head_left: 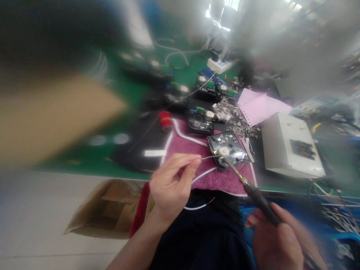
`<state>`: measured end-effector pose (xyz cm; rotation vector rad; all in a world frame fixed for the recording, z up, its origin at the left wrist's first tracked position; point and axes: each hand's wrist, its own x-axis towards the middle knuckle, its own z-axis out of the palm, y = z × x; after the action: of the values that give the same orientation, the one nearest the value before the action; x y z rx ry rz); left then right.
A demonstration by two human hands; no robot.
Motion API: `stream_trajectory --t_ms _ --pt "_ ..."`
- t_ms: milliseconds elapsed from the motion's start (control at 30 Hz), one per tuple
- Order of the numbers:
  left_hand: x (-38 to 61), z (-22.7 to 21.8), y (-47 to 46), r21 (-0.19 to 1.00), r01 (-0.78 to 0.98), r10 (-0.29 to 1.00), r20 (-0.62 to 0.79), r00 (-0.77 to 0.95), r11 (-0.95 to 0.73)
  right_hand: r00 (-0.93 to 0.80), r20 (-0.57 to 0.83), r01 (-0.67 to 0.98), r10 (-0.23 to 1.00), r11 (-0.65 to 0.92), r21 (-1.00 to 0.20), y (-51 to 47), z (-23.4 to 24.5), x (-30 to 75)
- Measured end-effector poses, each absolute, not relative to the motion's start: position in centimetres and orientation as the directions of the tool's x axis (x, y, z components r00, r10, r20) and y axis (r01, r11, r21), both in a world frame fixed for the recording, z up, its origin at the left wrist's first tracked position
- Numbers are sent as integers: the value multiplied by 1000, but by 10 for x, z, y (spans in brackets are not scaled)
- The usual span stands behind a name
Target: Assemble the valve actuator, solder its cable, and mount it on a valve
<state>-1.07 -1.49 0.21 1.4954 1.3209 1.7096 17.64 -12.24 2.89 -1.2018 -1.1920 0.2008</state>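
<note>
While the work rests on a purple cloth (180, 146) at the near edge of the green tabletop (78, 163), proceed from left to right. An open cardboard box (107, 210) sits below the tabletop at near left. A red spool (165, 120) stands by the far left corner of the cloth. The left hand (173, 182) is closed, pinching a thin wire (208, 158) between thumb and index finger, with the free end directed right. A second unit (201, 122) lies beyond, at the cloth's far edge. The circuit unit (222, 140) lies on the right part of the cloth, component side up; the wire end and the tip of the soldering iron (260, 198) converge beside its white round part (224, 151). Whether tip and wire touch cannot be told. Caution: no clamp is visible, so excess pressure from the iron could slide or turn the circuit unit. A slipping tip could melt the white round part or scorch the cloth; wire fed too fast could bridge adjacent contacts. A wrench (247, 149) lies just right of the circuit unit; if knocked, it could strike exposed circuitry. The right hand (288, 240), at near right, is wrapped around the iron's handle; a loose grip could let the tip wander.
</note>
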Motion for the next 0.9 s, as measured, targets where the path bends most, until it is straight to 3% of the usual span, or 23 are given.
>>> stream_trajectory --t_ms 233,467,633,900 --pt "-12 14 -12 913 162 863 406 -302 -374 584 541 392 606 373 -841 -120 34 178" --pt "-2 10 1 899 139 862 438 -256 -416 488 561 434 669 371 -821 -116 31 199" --pt "-1 1 -1 904 75 862 425 -277 -421 455 615 455 644 426 -782 -121 31 184" --pt "-4 2 -3 894 132 860 449 -244 -429 446 594 457 669 400 -794 -123 28 184"
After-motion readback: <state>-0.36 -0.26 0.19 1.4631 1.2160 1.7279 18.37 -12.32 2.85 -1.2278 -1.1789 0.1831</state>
